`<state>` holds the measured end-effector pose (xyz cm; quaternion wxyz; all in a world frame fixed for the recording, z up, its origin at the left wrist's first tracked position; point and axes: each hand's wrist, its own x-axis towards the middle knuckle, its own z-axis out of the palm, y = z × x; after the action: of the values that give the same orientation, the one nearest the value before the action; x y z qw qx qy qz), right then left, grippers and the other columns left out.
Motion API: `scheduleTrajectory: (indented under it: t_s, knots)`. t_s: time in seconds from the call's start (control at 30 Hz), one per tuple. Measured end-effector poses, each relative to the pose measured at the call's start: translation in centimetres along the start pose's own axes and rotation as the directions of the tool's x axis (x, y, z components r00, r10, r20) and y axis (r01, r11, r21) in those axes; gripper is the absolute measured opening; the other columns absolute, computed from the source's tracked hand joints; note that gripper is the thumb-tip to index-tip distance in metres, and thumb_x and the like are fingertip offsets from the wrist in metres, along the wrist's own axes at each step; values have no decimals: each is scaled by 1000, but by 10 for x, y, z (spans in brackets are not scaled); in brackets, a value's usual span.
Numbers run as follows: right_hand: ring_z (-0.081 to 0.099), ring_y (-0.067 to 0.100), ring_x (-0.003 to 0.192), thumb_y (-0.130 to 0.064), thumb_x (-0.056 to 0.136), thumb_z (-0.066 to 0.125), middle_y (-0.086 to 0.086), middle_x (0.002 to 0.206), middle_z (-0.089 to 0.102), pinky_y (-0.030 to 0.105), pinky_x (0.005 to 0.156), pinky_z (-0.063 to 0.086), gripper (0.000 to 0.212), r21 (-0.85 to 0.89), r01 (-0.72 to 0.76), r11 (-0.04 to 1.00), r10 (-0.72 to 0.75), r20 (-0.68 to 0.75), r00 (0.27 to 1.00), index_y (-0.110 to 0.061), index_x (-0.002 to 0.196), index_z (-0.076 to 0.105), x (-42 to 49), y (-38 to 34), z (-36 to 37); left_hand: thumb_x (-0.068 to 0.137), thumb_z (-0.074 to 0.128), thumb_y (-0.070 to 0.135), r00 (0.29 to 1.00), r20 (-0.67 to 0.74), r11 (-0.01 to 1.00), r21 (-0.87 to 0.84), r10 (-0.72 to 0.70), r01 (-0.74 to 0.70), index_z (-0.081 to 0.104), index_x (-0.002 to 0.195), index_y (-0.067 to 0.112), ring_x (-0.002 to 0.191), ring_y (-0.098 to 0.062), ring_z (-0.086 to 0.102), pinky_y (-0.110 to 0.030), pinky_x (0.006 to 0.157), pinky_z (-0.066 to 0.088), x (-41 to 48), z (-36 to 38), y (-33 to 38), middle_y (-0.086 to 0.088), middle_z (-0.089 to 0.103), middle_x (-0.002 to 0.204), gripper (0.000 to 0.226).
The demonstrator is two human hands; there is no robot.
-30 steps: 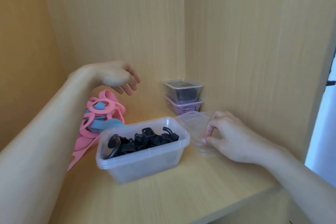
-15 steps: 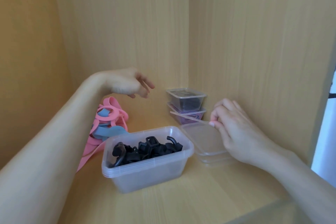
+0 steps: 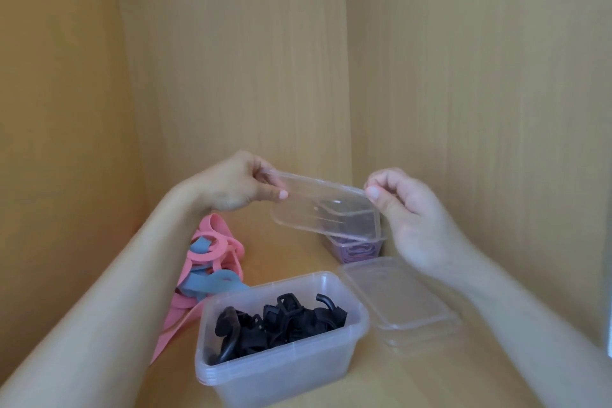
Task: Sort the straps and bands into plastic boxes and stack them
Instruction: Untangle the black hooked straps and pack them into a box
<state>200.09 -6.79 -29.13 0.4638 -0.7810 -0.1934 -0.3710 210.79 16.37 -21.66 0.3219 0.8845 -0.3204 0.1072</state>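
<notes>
And there was the clear lid (image 3: 326, 209), up in the air at the centre of the frame and pinched at both short ends. The left hand (image 3: 238, 185) had its thumb and curled fingers clamped on the left end, and the right hand (image 3: 407, 209) nipped the right corner between thumb and fingertips. Neither hand held anything else.

The lid's long axis ran across the frame from hand to hand, dipping a touch to the right. Its near edge hung lower than its far edge, so its face tipped towards the camera.

Straight down the frame from it, well apart, sat the open box (image 3: 281, 371) in the lower centre, with black straps (image 3: 275, 318) heaped inside and no cover on. Its long axis also lay left to right, climbing slightly to the right. By my reading, lid and box were nearly lined up, with a hand roughly over each end of the box. The likely move was to bring the lid down and towards the camera with only a small twist, both hands sharing the work evenly.

Just right of the box a spare lid (image 3: 397, 298) lay flat on the shelf (image 3: 381, 384). Behind the raised lid, in the back right corner, stood closed boxes (image 3: 356, 250), the lower one showing purple. Off to the left lay the pink and blue bands (image 3: 212, 255), loose and not yet boxed
</notes>
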Motion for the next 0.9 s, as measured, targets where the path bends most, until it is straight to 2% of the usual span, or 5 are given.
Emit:
scheduleTrajectory:
  t_s: [0.2,0.37,0.53,0.73,0.9]
  knots:
    - [47,0,67,-17,99,59,-13,74,53,12,67,41,17,209,14,978,29,-200,979,-21,83,54,36,23,8,85,78,8,995,-95,995,-95,21,-30,71,72,2,56,-5,61,-16,60,51,5,-2,-9,-6,73,66,16]
    - [50,17,74,-1,97,57,4,82,53,41,75,48,24,167,-134,977,177,-277,944,-23,87,51,29,59,35,83,78,8,997,-69,992,-122,25,-33,71,64,5,56,-11,63,-13,57,50,7,-1,-16,-13,72,64,21]
    - [52,17,65,-7,96,62,6,81,56,23,53,47,19,310,-186,932,272,-265,925,-21,87,55,26,69,35,85,74,7,999,-49,981,-193,-20,10,76,61,14,49,-7,62,-9,50,45,-7,-3,0,-3,69,57,26]
    - [52,6,58,-10,98,61,-1,75,59,19,58,45,8,413,-255,874,347,-164,923,-16,92,60,25,66,38,84,69,-8,969,-157,945,-298,-190,137,63,115,-1,55,-8,68,-16,48,52,-18,6,0,-4,73,72,32]
    - [58,4,63,-16,96,64,-6,76,66,14,54,46,10,383,-388,839,405,39,914,-21,90,70,19,59,39,83,74,23,949,-209,930,-332,-236,158,73,106,9,50,-5,65,-14,45,50,-53,10,-29,3,72,64,27]
